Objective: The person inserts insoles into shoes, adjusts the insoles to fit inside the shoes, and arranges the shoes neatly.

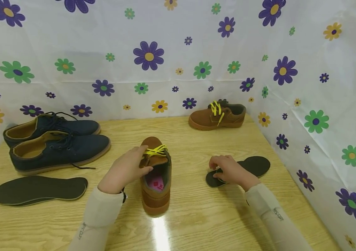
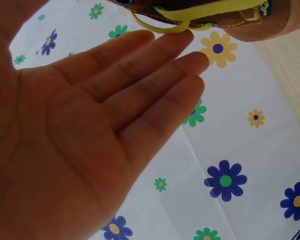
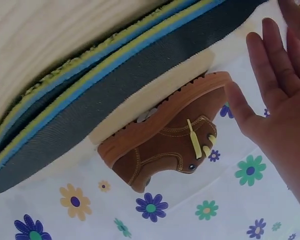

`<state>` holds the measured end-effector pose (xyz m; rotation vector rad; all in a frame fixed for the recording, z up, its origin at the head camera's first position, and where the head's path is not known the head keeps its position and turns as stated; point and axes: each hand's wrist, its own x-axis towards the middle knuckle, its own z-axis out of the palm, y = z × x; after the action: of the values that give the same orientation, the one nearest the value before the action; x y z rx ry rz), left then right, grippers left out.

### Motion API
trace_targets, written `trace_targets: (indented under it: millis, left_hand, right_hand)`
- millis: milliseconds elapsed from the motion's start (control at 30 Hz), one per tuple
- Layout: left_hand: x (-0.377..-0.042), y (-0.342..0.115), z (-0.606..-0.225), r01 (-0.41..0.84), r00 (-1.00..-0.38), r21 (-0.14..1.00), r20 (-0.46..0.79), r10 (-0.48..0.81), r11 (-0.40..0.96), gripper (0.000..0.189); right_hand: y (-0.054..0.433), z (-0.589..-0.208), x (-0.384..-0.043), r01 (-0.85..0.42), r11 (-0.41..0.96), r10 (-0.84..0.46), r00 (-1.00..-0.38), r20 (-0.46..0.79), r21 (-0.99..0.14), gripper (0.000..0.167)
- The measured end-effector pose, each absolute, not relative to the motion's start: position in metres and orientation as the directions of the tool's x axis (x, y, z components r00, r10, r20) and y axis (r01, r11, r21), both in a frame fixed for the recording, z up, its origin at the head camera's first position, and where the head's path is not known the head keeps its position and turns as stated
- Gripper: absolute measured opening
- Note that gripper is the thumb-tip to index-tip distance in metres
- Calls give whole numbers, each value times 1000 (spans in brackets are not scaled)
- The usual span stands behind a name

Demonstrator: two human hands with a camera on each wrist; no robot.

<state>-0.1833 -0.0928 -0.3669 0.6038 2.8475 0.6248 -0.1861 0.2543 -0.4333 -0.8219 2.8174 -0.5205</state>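
A brown shoe [image 1: 156, 200] with yellow laces stands in the middle of the table, toe pointing away, a pink patch on its inner sole. My left hand [image 1: 126, 169] is at its left side, fingertips by the laces and thumb over the opening's edge. In the left wrist view its fingers are straight, just under a lace loop. My right hand [image 1: 232, 172] is over the near end of a pair of stacked black insoles [image 1: 257, 165]. Seen from the right wrist, thumb and fingers are spread apart around that end; the insoles [image 3: 140, 85] have yellow and blue layered edges.
A second brown shoe [image 1: 217, 116] stands at the back right, near the flowered cloth [image 1: 171, 35]. Two dark blue shoes [image 1: 71, 153] are at the left, with another pair of black insoles [image 1: 40, 190] in front. The wooden table [image 1: 193, 216] is shiny near me.
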Motion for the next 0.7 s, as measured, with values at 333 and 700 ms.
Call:
trace_targets:
  millis: [333,700]
  left_hand:
    - [-184,-94,-366,357,-904,438,-60,423,825,68]
    - [-184,-93,-366,360,-902,435,-62,426,826,67]
  right_hand:
    - [250,-427,-186,-491,803,-572,-793,-209,-337,32]
    - [250,-421,-193,-510,763,-604,-781,-158,-396,17]
